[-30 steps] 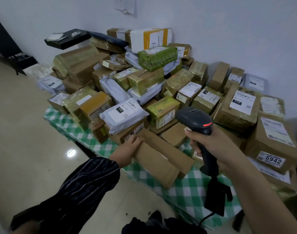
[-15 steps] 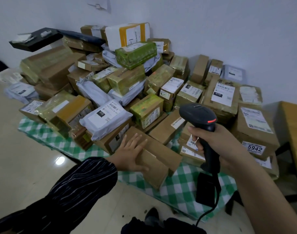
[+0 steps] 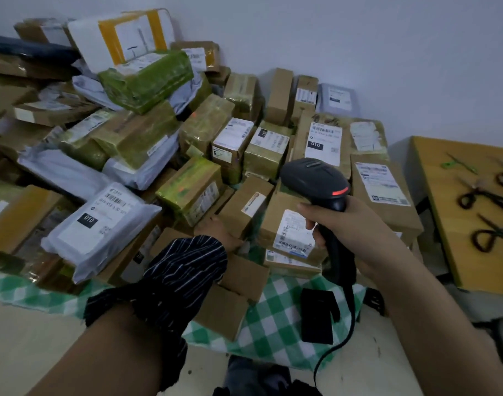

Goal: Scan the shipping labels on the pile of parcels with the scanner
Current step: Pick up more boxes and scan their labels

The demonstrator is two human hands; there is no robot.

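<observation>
The right hand (image 3: 359,224) was clamped round the handle of the barcode scanner (image 3: 316,181), whose head pointed away into the pile of parcels (image 3: 204,130), probably so that its window faced the labels. The left hand (image 3: 216,227), at the end of a striped sleeve (image 3: 184,270), lay against a small brown box (image 3: 246,208). Its fingers were hidden, so I could not tell whether it gripped the box or only steadied it. Just ahead of the right hand sat a carton (image 3: 276,212) with its shipping label (image 3: 294,231) turned up, likely the easiest to read. Well to the right of that hand, scissors (image 3: 484,197) lay on a wooden table (image 3: 444,238).
</observation>
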